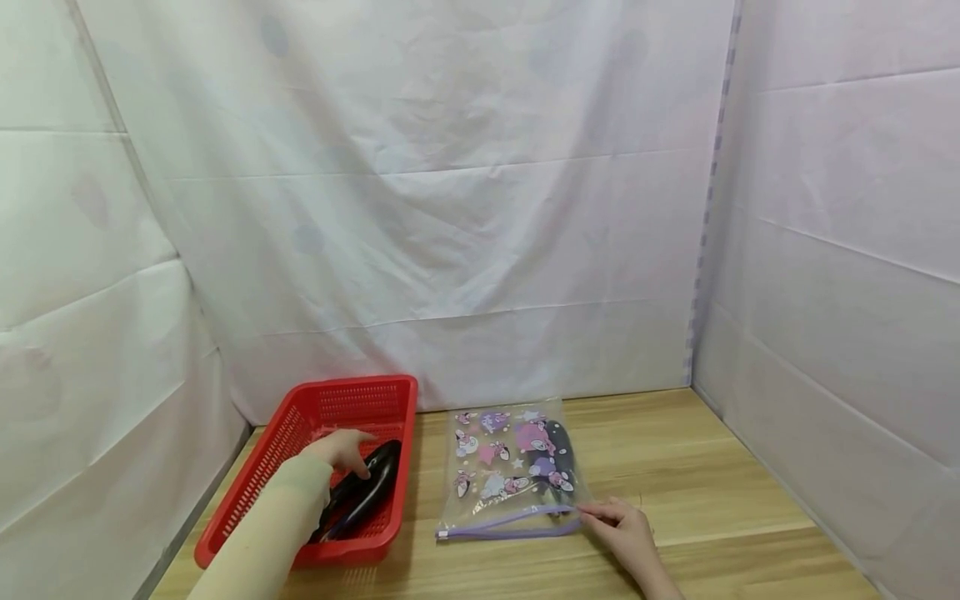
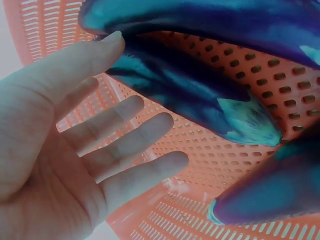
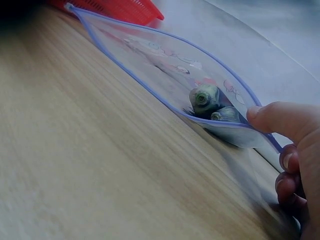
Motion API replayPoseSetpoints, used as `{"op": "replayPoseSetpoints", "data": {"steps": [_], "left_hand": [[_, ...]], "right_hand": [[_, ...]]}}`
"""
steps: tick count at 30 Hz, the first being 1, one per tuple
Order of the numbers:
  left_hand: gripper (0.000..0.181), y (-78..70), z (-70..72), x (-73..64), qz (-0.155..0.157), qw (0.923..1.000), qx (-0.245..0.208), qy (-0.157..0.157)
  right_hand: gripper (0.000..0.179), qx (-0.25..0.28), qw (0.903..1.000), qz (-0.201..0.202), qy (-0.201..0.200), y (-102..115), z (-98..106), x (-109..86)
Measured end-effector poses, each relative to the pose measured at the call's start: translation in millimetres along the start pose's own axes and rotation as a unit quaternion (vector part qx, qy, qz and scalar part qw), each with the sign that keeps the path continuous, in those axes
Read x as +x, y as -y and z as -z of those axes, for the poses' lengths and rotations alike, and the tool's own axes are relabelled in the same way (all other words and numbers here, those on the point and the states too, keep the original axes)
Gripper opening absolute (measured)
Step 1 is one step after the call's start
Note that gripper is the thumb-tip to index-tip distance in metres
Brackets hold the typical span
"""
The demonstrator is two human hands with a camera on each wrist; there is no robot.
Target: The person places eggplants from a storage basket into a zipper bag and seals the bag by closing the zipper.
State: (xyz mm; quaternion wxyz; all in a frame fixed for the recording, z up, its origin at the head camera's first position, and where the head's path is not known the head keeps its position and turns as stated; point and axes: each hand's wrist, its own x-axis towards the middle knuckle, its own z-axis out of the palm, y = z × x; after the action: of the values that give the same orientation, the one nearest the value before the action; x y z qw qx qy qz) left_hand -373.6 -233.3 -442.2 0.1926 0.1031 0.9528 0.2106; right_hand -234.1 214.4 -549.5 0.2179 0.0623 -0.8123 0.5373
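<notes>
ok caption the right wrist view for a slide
Right hand pinches an open zip bag with two eggplants inside.

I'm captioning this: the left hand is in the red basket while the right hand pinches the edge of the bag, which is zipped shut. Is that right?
No: the right wrist view shows the bag gaping open, not zipped shut. The left hand is in the red basket, and the right hand pinches the bag's edge.
</notes>
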Motion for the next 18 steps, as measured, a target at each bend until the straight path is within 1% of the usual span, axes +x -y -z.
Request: {"op": "replayPoseSetpoints", "data": {"steps": [5, 9, 12, 15, 18], "left_hand": [[0.062, 0.6, -2.3, -1.2, 0.0, 0.9999, -0.016, 0.0], [0.061, -0.2, -0.8, 0.4, 0.001, 0.9999, -0.015, -0.006], [0.061, -0.6, -0.3, 2.1, 0.003, 0.9998, -0.018, -0.002], [0.064, 0.9, -4.0, 1.7, 0.007, 0.9997, -0.022, 0.006], [0.066, 1.2, -5.2, 2.5, 0.008, 0.9998, -0.018, 0.005]], "right_hand": [[0.011, 0.0, 1.0, -0.003, 0.002, -2.1, -0.1, -0.2], [0.011, 0.001, 1.0, -0.007, 0.002, -1.1, -0.7, 2.1], [0.013, -0.002, 1.0, -0.004, 0.0, -0.4, -0.8, 3.2], [0.013, -0.005, 1.0, 0.005, 0.0, -0.4, 0.0, 1.5], [0.012, -0.006, 0.9999, 0.01, -0.001, -2.1, 0.1, 1.4]]}}
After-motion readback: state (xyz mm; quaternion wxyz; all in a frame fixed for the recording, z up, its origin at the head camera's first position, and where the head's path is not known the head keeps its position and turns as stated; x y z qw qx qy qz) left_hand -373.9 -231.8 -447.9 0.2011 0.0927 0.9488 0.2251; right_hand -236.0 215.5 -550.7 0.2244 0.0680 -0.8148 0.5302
